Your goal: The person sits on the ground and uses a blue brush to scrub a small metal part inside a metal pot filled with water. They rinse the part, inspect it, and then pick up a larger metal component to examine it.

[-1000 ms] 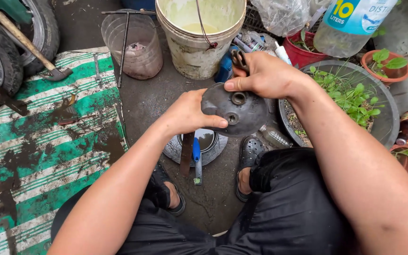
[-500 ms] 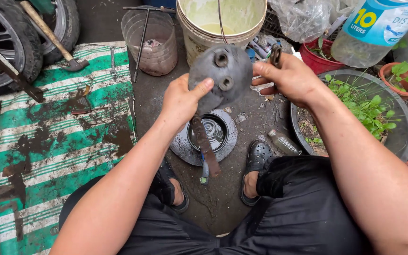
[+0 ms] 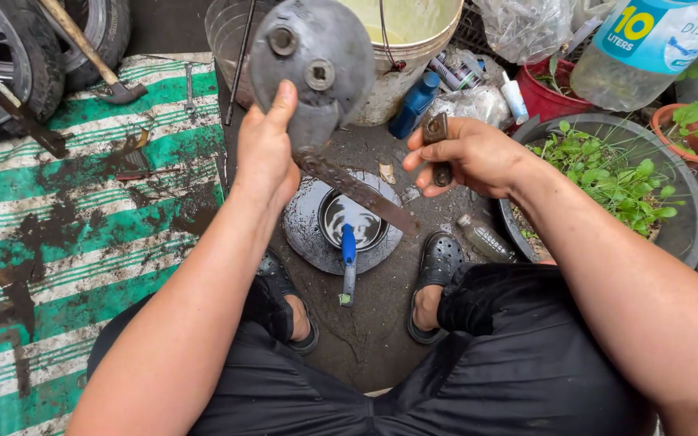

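Left hand [image 3: 264, 153] clamped on round grey brake plate [image 3: 313, 60] with 2 holes, raised above dark hub dish [image 3: 309, 238]. Right hand [image 3: 466, 153] pinching small rusty metal part [image 3: 435, 129] just beside.

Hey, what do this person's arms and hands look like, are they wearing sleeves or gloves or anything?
Both arms are bare up to the picture's edge: no sleeves show. The left hand and right hand wear no gloves, rings, watch or bands. Both hands look smudged with dark grime, most on the fingers.
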